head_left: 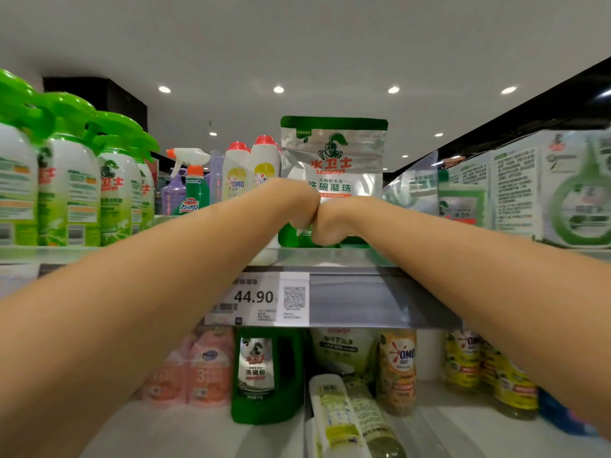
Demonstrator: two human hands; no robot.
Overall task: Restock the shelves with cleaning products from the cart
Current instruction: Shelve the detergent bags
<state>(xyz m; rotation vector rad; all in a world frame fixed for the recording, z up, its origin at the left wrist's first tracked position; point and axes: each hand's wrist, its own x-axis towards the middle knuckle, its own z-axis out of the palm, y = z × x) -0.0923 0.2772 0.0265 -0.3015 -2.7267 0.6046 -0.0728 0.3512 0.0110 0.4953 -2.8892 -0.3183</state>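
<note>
A silver and green dishwasher-bead pouch (pixel 334 153) stands upright on the top shelf (pixel 330 256), straight ahead. Both my arms reach up to it. My left hand (pixel 297 203) and my right hand (pixel 330 223) meet side by side against the pouch's lower half and grip it there. Their fingers are curled out of sight behind the hands. The cart is not in view.
Green-capped spray bottles (pixel 72 190) line the top shelf's left, with red-capped white bottles (pixel 251 166) and a trigger sprayer (pixel 193 183) behind. Boxed products (pixel 515 190) stand at the right. A 44.90 price tag (pixel 258 299) hangs on the shelf edge. Bottles and pouches fill the lower shelf (pixel 271 368).
</note>
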